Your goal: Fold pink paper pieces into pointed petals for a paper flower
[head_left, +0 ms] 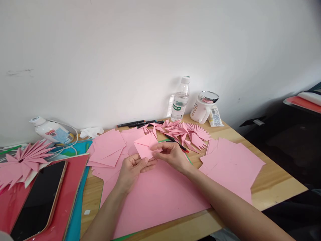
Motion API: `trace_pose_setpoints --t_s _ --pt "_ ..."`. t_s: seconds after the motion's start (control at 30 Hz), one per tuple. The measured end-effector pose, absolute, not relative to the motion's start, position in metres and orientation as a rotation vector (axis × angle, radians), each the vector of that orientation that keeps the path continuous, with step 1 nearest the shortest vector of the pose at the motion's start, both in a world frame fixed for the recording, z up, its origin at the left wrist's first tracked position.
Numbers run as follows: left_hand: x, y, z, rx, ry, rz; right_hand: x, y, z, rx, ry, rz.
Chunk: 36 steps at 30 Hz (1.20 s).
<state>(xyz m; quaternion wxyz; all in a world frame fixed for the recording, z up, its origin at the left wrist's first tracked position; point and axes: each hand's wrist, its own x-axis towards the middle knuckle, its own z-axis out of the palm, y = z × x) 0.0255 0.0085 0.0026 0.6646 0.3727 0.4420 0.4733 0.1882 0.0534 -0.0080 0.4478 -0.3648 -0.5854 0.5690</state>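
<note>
A small piece of folded pink paper (pixel 143 146) is held up between both hands, above a large pink sheet (pixel 163 197). My left hand (pixel 135 167) grips its lower edge, thumb in front and fingers behind. At its right side, my right hand (pixel 170 154) pinches the paper between thumb and fingers. Crease lines run across the paper's face. Left of my hands lies a pile of pink paper squares (pixel 107 147); another stack of pink paper (pixel 230 167) spreads out on the right.
Behind my hands lie folded pink pieces (pixel 193 132) joined in a fan, and pens (pixel 135 124). A water bottle (pixel 180 100) and a lidded mug (pixel 203 108) stand by the wall. On the left are a phone (pixel 40 201), a white bottle (pixel 51 132) and a pink paper pinwheel (pixel 25 162).
</note>
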Motion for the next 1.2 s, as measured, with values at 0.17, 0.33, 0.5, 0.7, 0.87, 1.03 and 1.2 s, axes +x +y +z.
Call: trace_pose_setpoints --t_s 0.17,0.33,0.5,0.7,0.87,1.03,1.2 --pt "0.0251 0.0097 0.0020 0.765 0.988 1.052 0.1879 0.0529 -0.0076 -0.868 -1.507 1.378" --pt "0.0253 0.0111 0.0052 0.708 0.970 1.041 0.1875 0.0531 -0.0064 -0.908 -1.535 1.365" --pt "0.0250 0.0108 0.0046 0.713 0.964 1.030 0.1874 0.0530 -0.0057 -0.916 -1.535 1.352" --pt "0.0246 0.0101 0.0020 0.785 0.982 1.031 0.1875 0.0535 -0.0086 -0.923 -1.556 1.333" --pt "0.0257 0.0099 0.0024 0.782 1.012 1.036 0.1877 0.0546 -0.0109 -0.912 -1.558 1.369" --pt "0.0255 0.0102 0.0011 0.790 1.032 1.040 0.1884 0.0555 -0.0121 -0.877 -1.502 1.472" --pt "0.0256 0.0090 0.0002 0.786 1.043 1.056 0.1901 0.0559 -0.0090 -0.907 -1.415 1.556"
